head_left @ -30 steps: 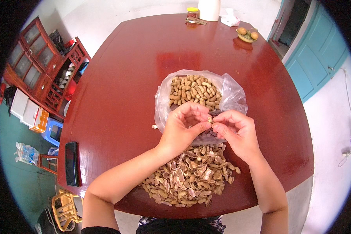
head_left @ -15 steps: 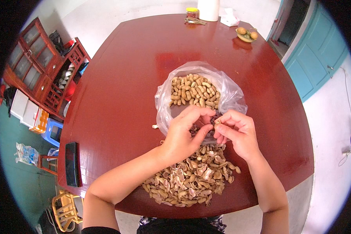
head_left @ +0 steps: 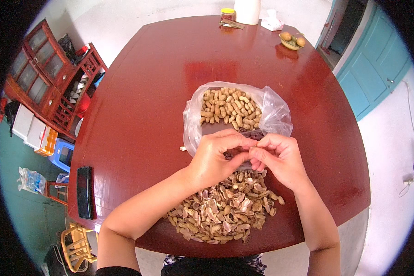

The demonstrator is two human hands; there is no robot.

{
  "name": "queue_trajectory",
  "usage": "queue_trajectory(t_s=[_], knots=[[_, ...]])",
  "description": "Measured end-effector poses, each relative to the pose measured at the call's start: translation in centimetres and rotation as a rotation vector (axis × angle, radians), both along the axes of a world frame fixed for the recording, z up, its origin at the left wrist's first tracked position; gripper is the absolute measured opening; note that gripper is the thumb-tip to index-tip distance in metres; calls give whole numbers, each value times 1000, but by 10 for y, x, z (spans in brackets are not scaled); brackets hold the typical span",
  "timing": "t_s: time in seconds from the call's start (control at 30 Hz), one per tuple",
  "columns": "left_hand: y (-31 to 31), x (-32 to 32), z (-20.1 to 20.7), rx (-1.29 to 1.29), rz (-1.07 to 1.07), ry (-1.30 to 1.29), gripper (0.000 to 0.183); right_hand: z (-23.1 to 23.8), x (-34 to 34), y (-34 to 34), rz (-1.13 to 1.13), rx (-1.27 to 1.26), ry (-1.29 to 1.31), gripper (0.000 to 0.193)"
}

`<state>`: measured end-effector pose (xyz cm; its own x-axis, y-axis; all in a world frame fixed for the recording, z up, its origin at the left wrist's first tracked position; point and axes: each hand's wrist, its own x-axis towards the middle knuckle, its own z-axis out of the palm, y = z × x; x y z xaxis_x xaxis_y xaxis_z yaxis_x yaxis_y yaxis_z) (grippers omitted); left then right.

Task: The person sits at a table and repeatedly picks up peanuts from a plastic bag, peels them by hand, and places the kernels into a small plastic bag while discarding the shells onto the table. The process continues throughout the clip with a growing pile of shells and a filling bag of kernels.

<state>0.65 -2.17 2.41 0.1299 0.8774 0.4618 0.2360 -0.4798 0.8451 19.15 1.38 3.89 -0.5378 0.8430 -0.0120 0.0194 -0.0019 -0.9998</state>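
Observation:
Over the near edge of a clear plastic bag, the fingertips of my left hand and my right hand meet in a pinch. Between them is a small peanut, mostly covered by the fingers. Whole unshelled peanuts lie in the far part of the opened bag. Dark red shelled kernels show behind and beneath my hands, partly hidden. Closer to me, a heap of broken peanut shells spreads on the table between my forearms.
The dark red table carries a black phone at its left edge. At the far side stand a jar with a yellow lid, a white cylinder, a tissue pack and a bowl of fruit. One loose piece lies left of the bag.
My left fingertips have closed in to meet the right ones at the peanut, where a gap was before. The bag's far rim has sagged slightly toward me.

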Motion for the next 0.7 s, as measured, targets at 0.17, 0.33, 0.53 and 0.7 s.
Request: queue_trajectory(t_s=[0.17,0.33,0.53,0.7], knots=[[-1,-3,5,-148,-104,-60,10,0,1,-2,34,14,-78,12],[3,-3,-3,-320,-247,-401,12,1,0,-1,69,52,-41,16],[6,-9,-5,-400,-242,-377,15,2,3,4,48,-66,37,18],[13,-7,-12,-347,-208,-492,16,-2,3,10,18,-212,201,19]])
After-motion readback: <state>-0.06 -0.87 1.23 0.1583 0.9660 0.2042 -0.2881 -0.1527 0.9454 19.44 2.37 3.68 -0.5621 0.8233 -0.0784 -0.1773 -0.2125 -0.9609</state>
